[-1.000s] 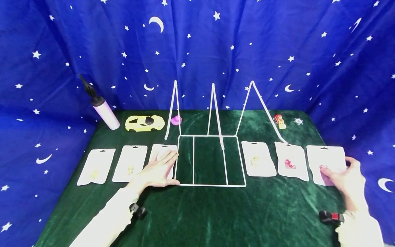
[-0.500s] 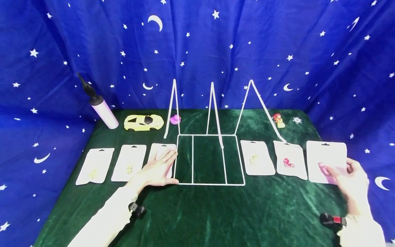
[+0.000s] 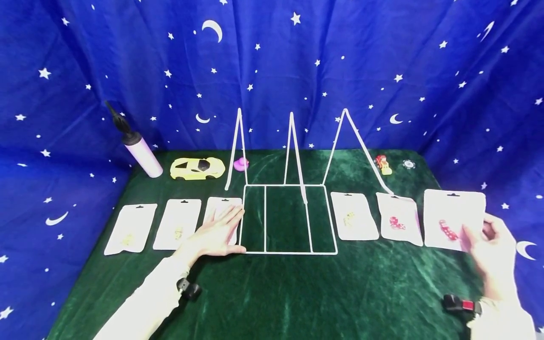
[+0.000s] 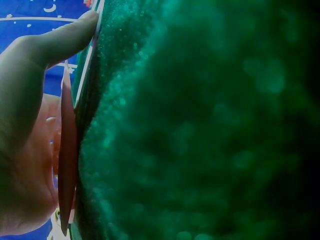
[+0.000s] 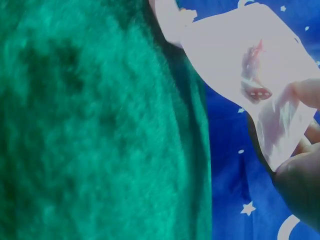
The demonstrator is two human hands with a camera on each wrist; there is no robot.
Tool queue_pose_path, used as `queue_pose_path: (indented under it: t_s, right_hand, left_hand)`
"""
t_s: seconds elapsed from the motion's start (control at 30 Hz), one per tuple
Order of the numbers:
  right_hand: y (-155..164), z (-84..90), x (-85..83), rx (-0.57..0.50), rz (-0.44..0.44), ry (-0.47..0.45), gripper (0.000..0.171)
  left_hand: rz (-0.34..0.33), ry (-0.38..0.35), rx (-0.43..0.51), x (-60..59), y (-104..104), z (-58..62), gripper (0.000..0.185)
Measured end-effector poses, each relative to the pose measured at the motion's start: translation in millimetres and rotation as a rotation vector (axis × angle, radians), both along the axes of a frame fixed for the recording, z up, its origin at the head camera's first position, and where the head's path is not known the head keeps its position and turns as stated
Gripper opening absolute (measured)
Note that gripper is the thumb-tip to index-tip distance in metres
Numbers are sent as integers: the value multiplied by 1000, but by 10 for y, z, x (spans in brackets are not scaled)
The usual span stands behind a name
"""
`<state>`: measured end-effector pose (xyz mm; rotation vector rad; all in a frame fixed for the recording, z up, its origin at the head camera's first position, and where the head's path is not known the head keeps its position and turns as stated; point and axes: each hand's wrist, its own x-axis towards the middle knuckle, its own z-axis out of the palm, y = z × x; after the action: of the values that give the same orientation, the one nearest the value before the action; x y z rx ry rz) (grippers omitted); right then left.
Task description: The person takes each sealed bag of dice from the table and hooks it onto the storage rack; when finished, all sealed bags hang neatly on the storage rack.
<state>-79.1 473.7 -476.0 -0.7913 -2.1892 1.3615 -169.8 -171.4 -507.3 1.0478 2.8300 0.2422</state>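
Frame right, we pinch a bag (image 3: 454,208) of red dice (image 3: 448,230) in our right hand (image 3: 490,248); left of centre, our left hand (image 3: 216,236) rests straight-fingered on another bag (image 3: 218,203).

Rightmost white pouch (image 3: 454,210), red dice (image 3: 447,230) inside, held raised; pouch (image 3: 217,205) under left hand (image 3: 216,235), contents unclear.

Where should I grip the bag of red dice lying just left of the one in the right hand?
Probably pinch the lying bag by its near edge, from the near side: that bare margin is clear of the dice, one leg of the white frame ends by the far edge, and the held bag crowds its right.
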Motion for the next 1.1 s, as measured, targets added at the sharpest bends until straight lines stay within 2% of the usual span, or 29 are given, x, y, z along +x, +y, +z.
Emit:
queue_pose_path:
  t_s: [0.13, 0.27, 0.43, 0.57, 0.73, 0.87, 1.1]
  right_hand:
    - [-76, 64, -7, 43, -5, 9, 33]
    - [-198, 150, -11, 58, -6, 60, 35]
    - [-372, 308, -16, 21, 28, 127, 35]
    - [-507, 404, -26, 50, 71, 199, 36]
    - [-641, 452, -35, 117, 147, 297, 38]
    - [-720, 468, -41, 148, 189, 327, 39]
    - [-867, 520, -52, 138, 223, 345, 40]
  left_hand:
    - [-1, -1, 1, -3, 10, 11, 104]
    - [-4, -7, 13, 1, 18, 14, 104]
    - [-1, -1, 16, 4, 23, 17, 104]
    - [0, 16, 10, -2, 24, 9, 104]
    - [-1, 41, 1, -2, 22, -13, 104]
    - [0, 26, -7, 13, 14, -25, 105]
    - [4, 35, -14, 8, 6, -15, 105]
